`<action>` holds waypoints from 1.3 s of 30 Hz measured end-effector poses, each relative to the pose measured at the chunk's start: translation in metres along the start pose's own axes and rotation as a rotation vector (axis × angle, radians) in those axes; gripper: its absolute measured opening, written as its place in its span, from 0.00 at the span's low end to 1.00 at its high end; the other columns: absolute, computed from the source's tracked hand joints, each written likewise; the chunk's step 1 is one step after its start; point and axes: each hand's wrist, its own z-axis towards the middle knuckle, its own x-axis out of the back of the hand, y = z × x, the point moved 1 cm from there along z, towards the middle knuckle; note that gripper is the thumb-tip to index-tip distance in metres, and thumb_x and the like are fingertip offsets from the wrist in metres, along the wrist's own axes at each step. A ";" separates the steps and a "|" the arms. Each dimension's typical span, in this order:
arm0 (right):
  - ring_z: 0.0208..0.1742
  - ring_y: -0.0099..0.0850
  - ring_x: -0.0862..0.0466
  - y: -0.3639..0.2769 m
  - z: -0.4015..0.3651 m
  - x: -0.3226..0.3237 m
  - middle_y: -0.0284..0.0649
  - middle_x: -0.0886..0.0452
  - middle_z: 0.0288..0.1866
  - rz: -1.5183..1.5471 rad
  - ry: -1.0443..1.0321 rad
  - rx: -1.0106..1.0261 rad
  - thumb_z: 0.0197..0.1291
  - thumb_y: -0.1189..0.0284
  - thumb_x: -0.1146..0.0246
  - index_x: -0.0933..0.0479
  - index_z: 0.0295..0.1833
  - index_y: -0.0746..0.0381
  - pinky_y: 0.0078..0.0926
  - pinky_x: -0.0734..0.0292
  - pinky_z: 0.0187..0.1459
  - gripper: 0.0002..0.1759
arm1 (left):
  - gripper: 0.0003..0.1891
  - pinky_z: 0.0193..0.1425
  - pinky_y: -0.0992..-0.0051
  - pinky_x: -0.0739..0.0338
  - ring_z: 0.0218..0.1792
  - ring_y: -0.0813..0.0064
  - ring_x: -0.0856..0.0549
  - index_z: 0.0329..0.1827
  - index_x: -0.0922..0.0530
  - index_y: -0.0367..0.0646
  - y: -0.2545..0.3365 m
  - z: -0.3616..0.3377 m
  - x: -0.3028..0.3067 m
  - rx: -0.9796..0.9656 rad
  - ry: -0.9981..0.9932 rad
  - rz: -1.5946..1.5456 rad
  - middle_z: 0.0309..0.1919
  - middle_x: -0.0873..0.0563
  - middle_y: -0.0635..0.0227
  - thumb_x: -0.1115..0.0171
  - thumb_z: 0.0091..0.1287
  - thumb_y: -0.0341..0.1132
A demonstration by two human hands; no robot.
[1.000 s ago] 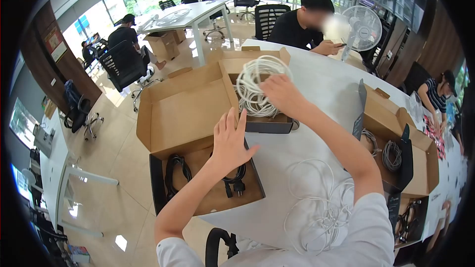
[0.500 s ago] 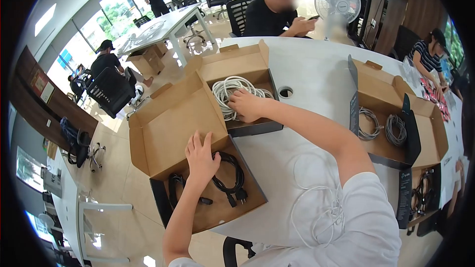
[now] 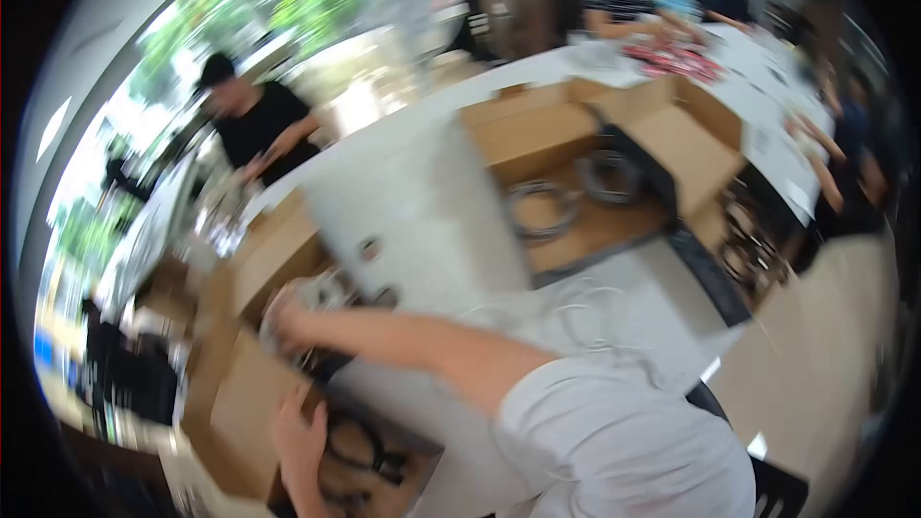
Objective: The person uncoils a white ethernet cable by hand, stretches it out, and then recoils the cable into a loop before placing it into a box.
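My right hand reaches into an open cardboard box at the left, on the white cables inside it; motion blur hides its fingers. Nearer to me, my left hand rests by the raised lid of a second open box, its fingers apart and nothing held. Black cables lie in that box, right of my left hand. Loose white cable is spread on the white table.
Two grey cable coils sit in an open box across the table. Beyond it, another box holds dark cables. A seated person is at the far left edge; others sit near red items.
The view has swung to the right, so both hands and their boxes now appear lower and farther left, blurred. My right hand is still at the white cables, my left hand by the lid.
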 end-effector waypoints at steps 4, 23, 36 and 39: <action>0.81 0.50 0.52 -0.005 -0.013 0.069 0.52 0.42 0.77 0.011 -0.045 -0.023 0.43 0.35 0.37 0.38 0.75 0.57 0.71 0.70 0.73 0.57 | 0.26 0.54 0.54 0.28 0.49 0.45 0.20 0.61 0.26 0.37 0.086 0.021 0.049 -0.068 -0.062 0.061 0.48 0.18 0.48 0.33 0.57 0.32; 0.34 0.47 0.17 -0.057 -0.531 0.485 0.48 0.17 0.30 0.191 -0.100 -0.311 0.51 0.72 0.37 0.19 0.33 0.64 0.44 0.23 0.36 0.06 | 0.16 0.36 0.59 0.21 0.28 0.56 0.14 0.24 0.17 0.45 0.414 -0.027 -0.023 -1.507 -0.624 0.152 0.20 0.16 0.60 0.34 0.60 0.47; 0.47 0.65 0.20 -0.185 -0.861 0.301 0.65 0.29 0.60 0.245 -0.326 -1.518 0.55 0.55 0.34 0.49 0.75 0.62 0.53 0.23 0.47 0.48 | 0.44 0.68 0.50 0.38 0.66 0.61 0.31 0.73 0.38 0.40 0.432 -0.088 -0.104 -1.237 -0.255 -0.046 0.66 0.30 0.54 0.34 0.61 0.59; 0.46 0.64 0.20 -0.203 -0.848 0.306 0.67 0.27 0.56 0.482 -0.066 -1.627 0.57 0.55 0.36 0.57 0.77 0.62 0.53 0.22 0.47 0.51 | 0.36 0.71 0.37 0.54 0.70 0.37 0.39 0.59 0.26 0.38 0.438 -0.100 -0.127 -1.104 -0.285 -0.224 0.69 0.34 0.39 0.32 0.53 0.56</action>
